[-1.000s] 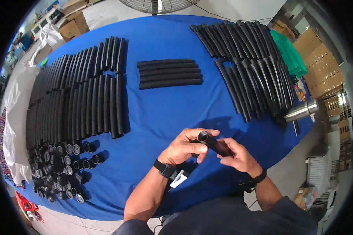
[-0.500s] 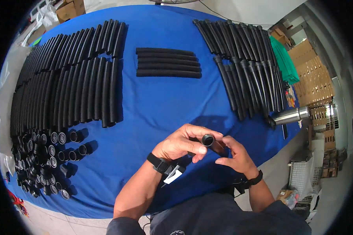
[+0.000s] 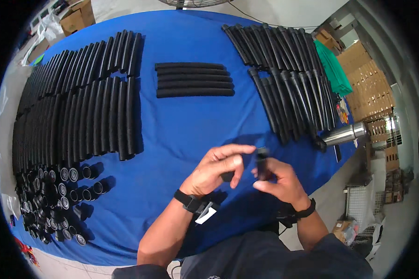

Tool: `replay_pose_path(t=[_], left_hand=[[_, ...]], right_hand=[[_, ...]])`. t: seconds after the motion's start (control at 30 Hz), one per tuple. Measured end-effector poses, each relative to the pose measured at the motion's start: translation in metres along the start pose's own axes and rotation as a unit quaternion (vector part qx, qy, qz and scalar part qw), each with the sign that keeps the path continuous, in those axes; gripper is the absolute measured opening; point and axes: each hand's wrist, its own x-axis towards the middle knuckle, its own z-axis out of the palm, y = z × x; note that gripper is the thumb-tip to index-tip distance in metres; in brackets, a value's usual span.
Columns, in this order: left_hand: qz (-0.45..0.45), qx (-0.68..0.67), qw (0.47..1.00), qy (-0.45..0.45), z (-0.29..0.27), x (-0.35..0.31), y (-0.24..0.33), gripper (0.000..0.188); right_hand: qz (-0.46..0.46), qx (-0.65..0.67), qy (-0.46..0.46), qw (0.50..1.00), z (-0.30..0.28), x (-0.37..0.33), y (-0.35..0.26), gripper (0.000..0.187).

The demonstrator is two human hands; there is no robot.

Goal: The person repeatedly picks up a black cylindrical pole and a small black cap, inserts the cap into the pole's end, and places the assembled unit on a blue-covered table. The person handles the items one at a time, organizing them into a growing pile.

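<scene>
My right hand (image 3: 281, 181) is closed around a short-looking black tube (image 3: 261, 163), seen nearly end-on and smeared by motion. Just left of the tube's upper end, my left hand (image 3: 219, 168) has its index finger stretched toward the rim. A small black piece (image 3: 227, 176) shows between the left thumb and the curled lower fingers; its shape is mostly hidden. At the table's left front lie many loose black round caps (image 3: 86, 194), some with ringed faces turned up.
Rows of black tubes (image 3: 97, 116) cover the blue cloth (image 3: 186, 139) at left. Several dark tubes (image 3: 195, 86) lie crosswise at centre back. Tubes with collared ends (image 3: 286, 93) fill the right side, near a silver cylinder (image 3: 344, 136) and a green bundle (image 3: 333, 69).
My left fingers have come off the tube, which has swung more upright in my right hand and shifted slightly right. The whole view has tilted a little.
</scene>
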Motion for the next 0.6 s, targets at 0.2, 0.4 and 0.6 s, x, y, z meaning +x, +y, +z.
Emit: replay_pose_path(t=[0.2, 0.4, 0.6], left_hand=[[-0.106, -0.012, 0.990, 0.096, -0.005, 0.006, 0.003, 0.034], [-0.086, -0.062, 0.993, 0.049, 0.003, 0.002, 0.006, 0.049], [-0.023, -0.105, 0.993, 0.045, -0.007, -0.002, 0.005, 0.039]], right_hand=[[-0.067, 0.315, 0.268, 0.908, -0.011, -0.017, 0.009, 0.042], [-0.201, -0.052, 0.127, 0.970, 0.015, -0.020, -0.003, 0.042], [-0.163, -0.171, 0.123, 0.964, 0.010, -0.013, 0.005, 0.054]])
